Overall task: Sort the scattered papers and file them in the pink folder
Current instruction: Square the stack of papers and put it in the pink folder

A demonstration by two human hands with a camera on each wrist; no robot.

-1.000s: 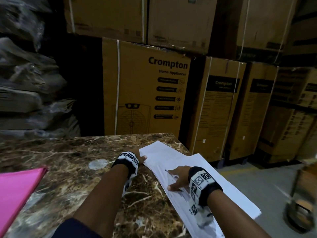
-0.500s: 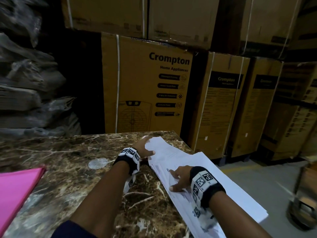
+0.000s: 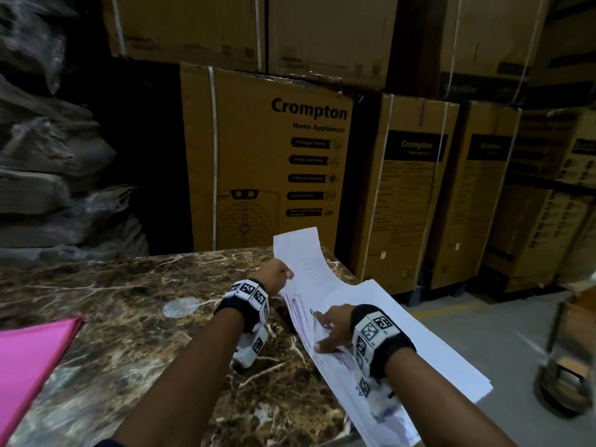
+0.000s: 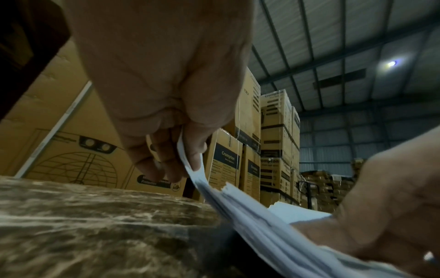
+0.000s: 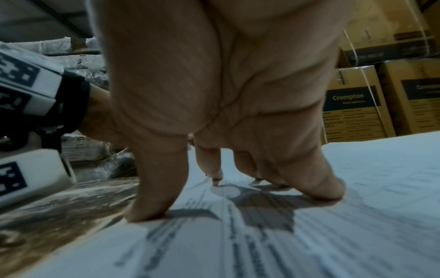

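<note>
**Left hand lifts top sheet; right hand pins stack**

Left hand (image 3: 274, 277): thumb and fingers pinch the left edge of the top sheet (image 3: 304, 259), fingers curled round the paper. The sheet's far end stands lifted and curled above the table, while its near part runs down into the stack. The left wrist view confirms the pinch, with the paper edge caught between thumb and fingers (image 4: 164, 163).

Right hand (image 3: 332, 327): fingers spread and pressing flat on the stack (image 3: 419, 343), holding nothing. In the right wrist view the fingertips (image 5: 152, 210) bear on printed lines near the stack's left edge.

Stack: lies at the right side of the marble table (image 3: 113, 301), angled from near to far, with its right portion overhanging the table edge. Print on the sheets is too blurred to read.

Pink folder (image 3: 29, 366): lies at the near left of the table, well apart from both hands and the stack. Whether it is open or closed cannot be told, as only a part shows.

Surroundings: cardboard boxes (image 3: 267, 156) marked "Crompton" are stacked beyond the table and to the right. Wrapped bundles (image 3: 48, 175) are piled at far left.
</note>
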